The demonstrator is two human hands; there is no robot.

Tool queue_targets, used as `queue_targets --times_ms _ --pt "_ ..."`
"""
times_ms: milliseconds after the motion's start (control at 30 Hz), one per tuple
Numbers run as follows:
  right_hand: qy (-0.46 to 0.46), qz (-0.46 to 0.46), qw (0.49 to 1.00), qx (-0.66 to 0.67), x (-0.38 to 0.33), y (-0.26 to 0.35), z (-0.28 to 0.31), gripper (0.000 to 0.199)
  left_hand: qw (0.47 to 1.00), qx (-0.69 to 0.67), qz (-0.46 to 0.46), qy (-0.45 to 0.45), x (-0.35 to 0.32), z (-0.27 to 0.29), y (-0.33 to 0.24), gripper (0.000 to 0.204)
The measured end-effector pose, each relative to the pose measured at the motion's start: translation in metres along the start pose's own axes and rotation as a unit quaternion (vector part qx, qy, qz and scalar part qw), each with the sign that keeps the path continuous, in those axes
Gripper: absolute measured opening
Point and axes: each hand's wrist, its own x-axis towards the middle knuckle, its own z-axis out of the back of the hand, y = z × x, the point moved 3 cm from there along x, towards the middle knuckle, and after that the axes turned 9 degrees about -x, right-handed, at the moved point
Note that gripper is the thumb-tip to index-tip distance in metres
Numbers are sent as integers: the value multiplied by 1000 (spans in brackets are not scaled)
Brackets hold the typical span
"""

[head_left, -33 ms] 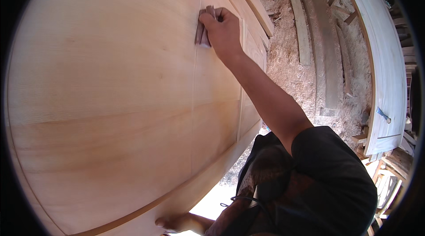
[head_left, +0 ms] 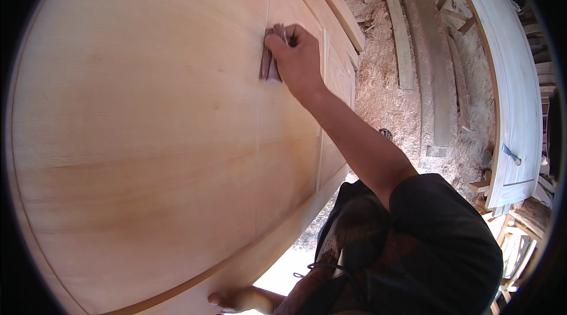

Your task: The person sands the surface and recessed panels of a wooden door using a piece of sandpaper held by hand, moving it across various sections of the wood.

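Observation:
A large pale wooden panel, with a thin groove and raised strips, fills the left and middle of the view. On it, near the groove, my right hand pinches a folded brown piece of sandpaper between thumb and fingers, pressed flat to the wood. My left hand lies at the panel's near edge at the bottom of the view. It holds nothing that I can see; a finger or thumb stretches along the wood, and the other fingers are partly hidden.
Long boards lie on ground covered with wood shavings to the right. Beyond them a second pale panel rests on wooden supports, with a blue-bladed brush or scraper on it. Timber pieces stack at the far right.
My right hand has slid the sandpaper a short way along the groove, toward my body. My left hand stays at the near edge. A small dark patterned shape now shows beside my right forearm.

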Motion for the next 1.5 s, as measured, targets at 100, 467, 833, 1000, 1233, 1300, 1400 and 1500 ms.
queue_targets --times_ms 100,467,833,1000,1233,1300,1400,1500 --pt "-70 150 985 -37 -2 -42 -3 21 998 -35 -47 17 -7 -19 -11 114" --pt "-72 128 989 -34 8 -22 -3 21 998 26 -35 -34 7 -8 -3 114" --pt "-43 72 996 -34 61 -21 0 23 995 43 -78 -50 0 -10 -12 105" --pt "-83 66 994 12 146 1 7 24 991 83 -75 -78 14 -21 -14 108" --pt "-70 98 993 -17 124 -9 5 25 989 32 -79 -125 -1 -20 -11 104" --pt "-53 103 993 -32 93 -18 3 24 989 37 -72 -122 12 -6 -6 102" --pt "-80 92 992 -12 147 -1 2 24 990 3 -99 -101 12 -8 -3 104" --pt "-126 80 987 -64 189 19 8 25 991 40 -29 -124 6 -18 -14 107"
